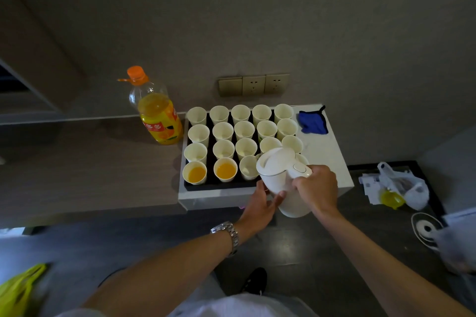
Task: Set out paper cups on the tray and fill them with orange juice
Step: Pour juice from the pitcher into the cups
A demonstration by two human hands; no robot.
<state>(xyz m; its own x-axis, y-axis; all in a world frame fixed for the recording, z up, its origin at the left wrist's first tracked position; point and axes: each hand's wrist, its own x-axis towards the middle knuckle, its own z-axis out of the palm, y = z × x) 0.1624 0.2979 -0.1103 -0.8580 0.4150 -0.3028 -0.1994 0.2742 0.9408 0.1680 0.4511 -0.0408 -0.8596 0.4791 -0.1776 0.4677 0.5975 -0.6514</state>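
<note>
A black tray (pixel 211 162) on a white block holds several white paper cups in rows. The two front-left cups (pixel 195 172) (pixel 225 169) contain orange juice; the others look empty. A white kettle-like jug (pixel 280 175) hovers tilted over the tray's front right corner, its spout toward a cup (pixel 248 167). My right hand (pixel 318 188) grips the jug's handle. My left hand (pixel 260 204) supports the jug's underside with thumb and fingers round its body. An orange juice bottle (pixel 157 108), partly full and capped, stands left of the tray.
A blue cloth (pixel 313 122) lies on the white block (pixel 332 159) right of the tray. Wall sockets (pixel 253 85) sit behind. Plastic bags and papers (pixel 401 185) lie on the dark counter at right, a round white base (pixel 426 228) near them. A yellow bag (pixel 18 288) at bottom left.
</note>
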